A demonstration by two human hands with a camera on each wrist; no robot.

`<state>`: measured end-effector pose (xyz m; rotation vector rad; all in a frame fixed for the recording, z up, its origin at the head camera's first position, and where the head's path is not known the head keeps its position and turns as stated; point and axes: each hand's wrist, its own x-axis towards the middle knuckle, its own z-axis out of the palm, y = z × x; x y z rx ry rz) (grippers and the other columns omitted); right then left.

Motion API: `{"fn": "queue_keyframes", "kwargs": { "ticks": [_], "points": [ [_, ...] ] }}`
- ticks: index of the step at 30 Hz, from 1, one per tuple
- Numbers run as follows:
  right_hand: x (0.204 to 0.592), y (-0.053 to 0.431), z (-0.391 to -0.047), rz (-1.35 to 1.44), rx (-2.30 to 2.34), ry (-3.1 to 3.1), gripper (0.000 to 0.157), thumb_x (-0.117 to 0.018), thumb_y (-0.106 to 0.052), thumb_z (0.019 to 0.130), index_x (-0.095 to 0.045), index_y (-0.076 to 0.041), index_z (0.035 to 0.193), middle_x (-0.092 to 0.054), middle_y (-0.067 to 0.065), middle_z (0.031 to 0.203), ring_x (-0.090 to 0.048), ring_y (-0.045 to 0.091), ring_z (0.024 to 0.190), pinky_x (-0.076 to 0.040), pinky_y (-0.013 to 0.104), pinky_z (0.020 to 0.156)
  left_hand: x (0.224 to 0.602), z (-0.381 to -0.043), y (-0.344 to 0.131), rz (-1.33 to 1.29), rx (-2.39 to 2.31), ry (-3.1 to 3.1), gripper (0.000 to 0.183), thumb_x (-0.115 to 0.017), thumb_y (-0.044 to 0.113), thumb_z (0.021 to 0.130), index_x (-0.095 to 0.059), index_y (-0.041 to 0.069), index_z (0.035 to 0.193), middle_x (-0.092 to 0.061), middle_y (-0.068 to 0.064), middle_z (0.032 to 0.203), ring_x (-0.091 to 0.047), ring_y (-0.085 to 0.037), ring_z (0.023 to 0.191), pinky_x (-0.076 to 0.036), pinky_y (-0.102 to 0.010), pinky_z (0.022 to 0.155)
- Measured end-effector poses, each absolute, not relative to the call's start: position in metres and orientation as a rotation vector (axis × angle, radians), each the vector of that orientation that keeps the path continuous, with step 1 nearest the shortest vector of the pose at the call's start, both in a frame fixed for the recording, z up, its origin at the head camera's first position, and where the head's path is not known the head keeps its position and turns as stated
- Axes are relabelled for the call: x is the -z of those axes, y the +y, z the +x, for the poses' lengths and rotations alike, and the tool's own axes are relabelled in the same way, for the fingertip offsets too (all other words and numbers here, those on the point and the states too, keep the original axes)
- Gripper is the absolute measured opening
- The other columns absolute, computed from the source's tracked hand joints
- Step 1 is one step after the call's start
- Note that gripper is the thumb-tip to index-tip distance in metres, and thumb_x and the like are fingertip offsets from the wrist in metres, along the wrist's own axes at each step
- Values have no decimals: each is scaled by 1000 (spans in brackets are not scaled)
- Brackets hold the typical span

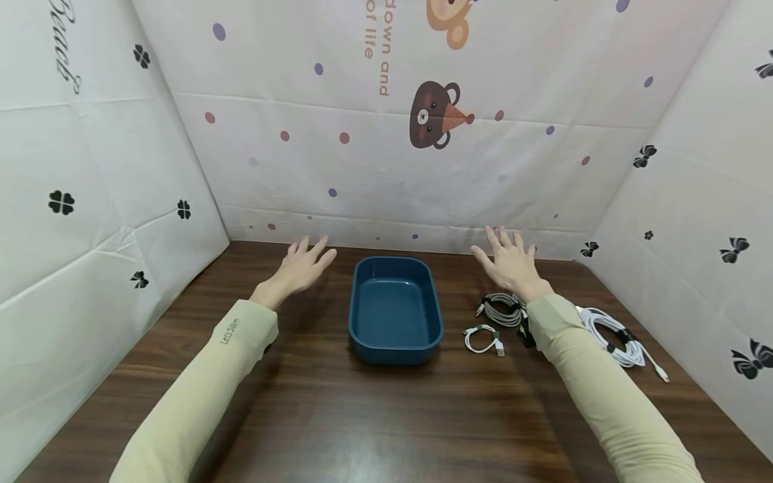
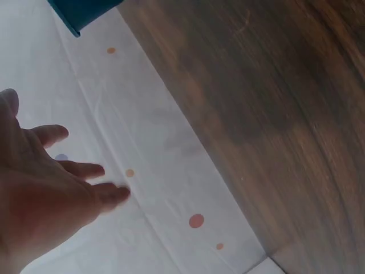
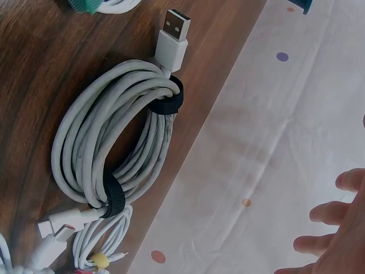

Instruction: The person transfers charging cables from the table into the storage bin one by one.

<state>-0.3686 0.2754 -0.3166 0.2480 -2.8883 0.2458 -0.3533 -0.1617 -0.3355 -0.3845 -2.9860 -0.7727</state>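
My left hand [image 1: 298, 270] hovers left of a dark blue rectangular bin [image 1: 395, 305], palm down with its fingers straight and spread. On the other side, my right hand [image 1: 512, 265] is held out above the table in the same way, fingers spread and holding nothing. Just below it lies a grey coiled cable [image 1: 502, 312], partly hidden by the wrist. A small white USB cable [image 1: 481, 339] lies between that coil and the bin. In the right wrist view, a thick coiled USB cable [image 3: 94, 137] shows two black straps.
A larger white coiled cable [image 1: 622, 345] lies right of my right forearm. In the right wrist view, a thinner white coil [image 3: 102, 234] has a yellow tie. White printed sheets [image 1: 374, 174] stand along the back and both sides of the brown wooden table [image 1: 362, 416].
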Motion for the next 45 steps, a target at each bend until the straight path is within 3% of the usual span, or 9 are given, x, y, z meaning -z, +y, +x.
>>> {"fn": "queue_keyframes", "kwargs": {
  "ticks": [6,14,17,21,26,32,40,45],
  "points": [
    [316,273,-367,270,-243,-2881,79,-19,-67,97,-7,-16,156,-7,26,159,-2,52,144,-5,78,104,337,-353,-160,-446,881,-2995,75,-18,68,97,-10,21,156,-18,-26,156,-11,-51,143,-17,-69,111],
    [315,272,-369,285,-223,-2862,76,-20,-64,98,-9,-15,156,-11,26,159,-8,51,144,-10,77,105,337,-347,-154,-484,1022,-3026,80,-31,61,98,-8,9,155,-16,-21,160,-13,-42,148,-17,-62,116],
    [315,272,-369,293,-211,-2856,75,-19,-63,99,-10,-15,155,-12,27,158,-11,52,143,-13,76,105,336,-343,-148,-476,1160,-3050,80,-40,56,98,-11,5,153,-27,-24,155,-36,-42,138,-34,-57,111],
    [315,272,-369,299,-199,-2851,75,-19,-63,99,-11,-14,155,-14,27,158,-15,53,141,-16,75,105,336,-342,-141,-449,1464,-3056,76,-50,50,97,-21,2,148,-46,-28,135,-61,-38,109,-54,-45,91],
    [314,270,-368,302,-204,-2849,75,-18,-63,99,-13,-14,155,-17,26,158,-18,52,141,-20,73,106,340,-342,-135,-409,1786,-3008,59,-57,40,97,-36,-1,133,-52,-24,114,-63,-32,95,-59,-40,77],
    [312,268,-367,316,-221,-2869,74,-17,-62,100,-12,-13,155,-16,28,157,-18,52,140,-21,73,105,349,-345,-128,-340,2053,-2974,40,-59,29,97,-47,0,121,-58,-13,96,-65,-22,80,-59,-41,75],
    [311,267,-364,325,-273,-2883,74,-17,-61,100,-14,-11,155,-15,28,157,-23,55,137,-27,72,101,358,-353,-123,-242,2331,-2845,14,-57,17,98,-49,5,100,-58,-9,83,-59,-19,69,-58,-34,71],
    [310,269,-361,330,-421,-2888,74,-17,-60,100,-16,-10,154,-16,26,158,-24,54,138,-25,68,106,363,-359,-119,-149,2475,-2727,11,-55,13,98,-48,8,91,-53,-6,79,-52,-18,66,-51,-30,66]
  ]
}}
